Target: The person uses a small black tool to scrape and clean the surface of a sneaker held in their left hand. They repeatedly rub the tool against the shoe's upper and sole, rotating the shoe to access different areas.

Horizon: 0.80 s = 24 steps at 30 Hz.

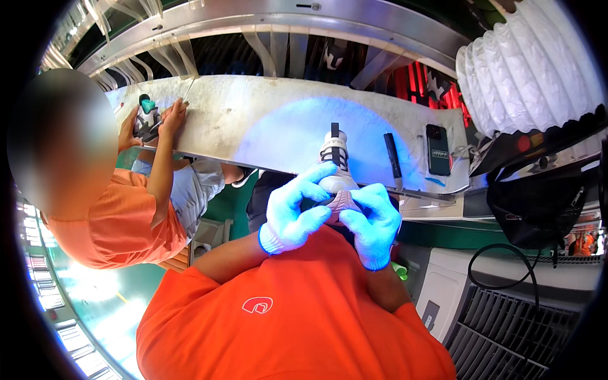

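A white sports shoe (334, 166) with black lace strips rests at the near edge of the long grey workbench (253, 120), under a patch of blue light. My left hand (295, 208), in a light blue glove, grips the shoe's toe from the left. My right hand (372, 223), gloved the same way, holds the toe end from the right, fingers curled under it. Both hands are pressed close together just above my orange shirt.
A dark pen-like tool (392, 156) and a black handheld device (437, 149) lie on the bench to the right of the shoe. At the left a co-worker in orange handles another shoe (147, 120). A white ribbed duct (525, 69) hangs upper right; a black cable (500, 266) loops below.
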Motion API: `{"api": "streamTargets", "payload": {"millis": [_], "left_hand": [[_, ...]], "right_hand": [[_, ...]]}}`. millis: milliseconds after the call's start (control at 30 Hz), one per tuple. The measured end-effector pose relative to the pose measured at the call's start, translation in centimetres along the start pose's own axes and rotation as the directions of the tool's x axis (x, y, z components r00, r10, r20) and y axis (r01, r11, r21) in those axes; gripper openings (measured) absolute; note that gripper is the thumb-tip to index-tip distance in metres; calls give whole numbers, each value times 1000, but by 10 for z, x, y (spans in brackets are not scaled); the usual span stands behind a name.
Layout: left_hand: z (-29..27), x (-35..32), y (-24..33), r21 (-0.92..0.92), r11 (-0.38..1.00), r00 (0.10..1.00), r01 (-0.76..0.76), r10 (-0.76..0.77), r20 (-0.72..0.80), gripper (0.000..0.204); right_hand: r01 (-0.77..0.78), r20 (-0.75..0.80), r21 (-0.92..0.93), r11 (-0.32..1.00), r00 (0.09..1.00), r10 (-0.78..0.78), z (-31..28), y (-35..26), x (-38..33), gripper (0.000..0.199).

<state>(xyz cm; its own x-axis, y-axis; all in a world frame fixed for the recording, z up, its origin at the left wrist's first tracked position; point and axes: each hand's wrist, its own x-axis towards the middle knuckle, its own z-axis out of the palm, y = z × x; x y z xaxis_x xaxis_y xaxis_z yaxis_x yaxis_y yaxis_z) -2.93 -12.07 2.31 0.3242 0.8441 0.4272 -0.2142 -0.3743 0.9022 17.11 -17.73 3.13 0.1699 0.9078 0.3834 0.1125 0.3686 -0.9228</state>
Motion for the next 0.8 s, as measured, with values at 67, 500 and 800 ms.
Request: {"api": "streamTargets", "payload": {"millis": [67, 500, 800], "left_hand": [[4, -5, 3, 22, 1000, 999, -16, 17, -37, 26], [12, -7, 3, -36, 998, 992, 53, -57, -113, 29], [11, -3, 2, -76, 995, 993, 59, -67, -100, 28]], "right_hand": [[45, 6, -64, 997, 999, -45, 3, 1, -6, 34], [57, -81, -175, 983, 994, -72, 16, -7, -11, 29], [32, -145, -236, 971, 987, -68, 28, -20, -5, 20]]}}
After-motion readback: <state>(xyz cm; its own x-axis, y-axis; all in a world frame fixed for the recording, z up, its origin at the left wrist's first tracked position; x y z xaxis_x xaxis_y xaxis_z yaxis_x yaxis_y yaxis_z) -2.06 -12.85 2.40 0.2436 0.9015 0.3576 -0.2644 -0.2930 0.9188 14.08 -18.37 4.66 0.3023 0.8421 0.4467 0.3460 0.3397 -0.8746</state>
